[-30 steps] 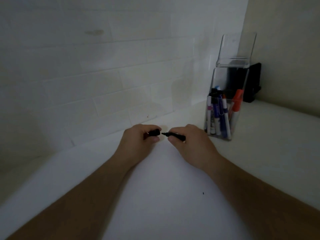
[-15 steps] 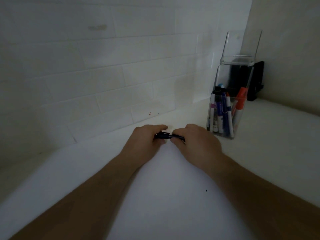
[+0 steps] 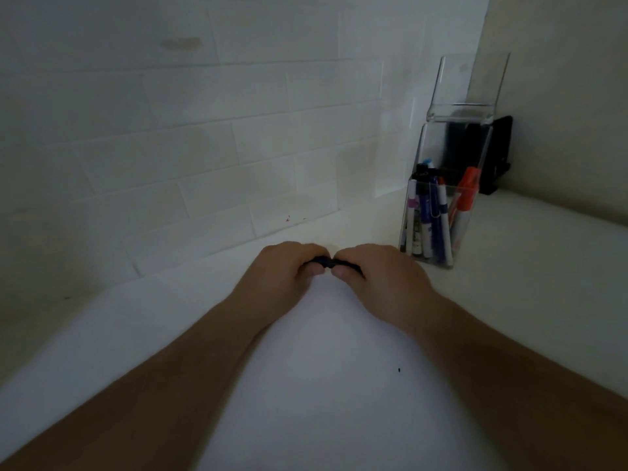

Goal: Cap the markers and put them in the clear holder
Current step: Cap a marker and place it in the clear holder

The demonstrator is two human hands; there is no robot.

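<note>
Both my hands meet over the white counter. My left hand (image 3: 289,270) pinches the black cap, and my right hand (image 3: 377,277) grips the black marker (image 3: 328,261). Cap and marker are pushed together between my thumbs, and only a short dark piece shows between the fingers. The clear holder (image 3: 475,158) stands to the right of my right hand, with several capped markers (image 3: 431,215) upright inside, among them purple, blue and orange ones.
A white tiled wall runs behind the counter (image 3: 323,385). A black object (image 3: 499,154) stands in the corner behind the holder. A beige wall closes the right side.
My hands have come together. The cap and the marker tip were apart a second ago and are now pressed into each other, with my thumbs almost touching.
</note>
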